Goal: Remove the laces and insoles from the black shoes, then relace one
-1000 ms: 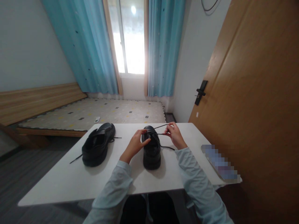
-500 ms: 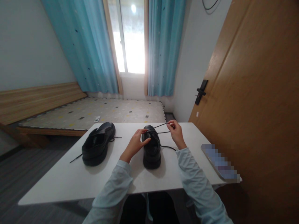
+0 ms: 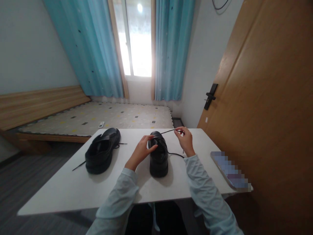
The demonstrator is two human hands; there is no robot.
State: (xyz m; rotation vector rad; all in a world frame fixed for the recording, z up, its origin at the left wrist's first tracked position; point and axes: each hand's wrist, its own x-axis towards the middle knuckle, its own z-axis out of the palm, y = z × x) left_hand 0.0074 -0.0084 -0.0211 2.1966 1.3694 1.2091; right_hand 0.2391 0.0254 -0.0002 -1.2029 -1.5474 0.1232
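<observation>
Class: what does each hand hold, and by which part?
Right hand pinches the shoelace near its free end; left hand steadies the black shoe at its lacing.

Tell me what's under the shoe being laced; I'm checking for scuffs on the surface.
The shoe sits directly on the white table, its lace trailing beside it. The tabletop beneath the sole is covered, so scuffs there cannot be seen.
</observation>
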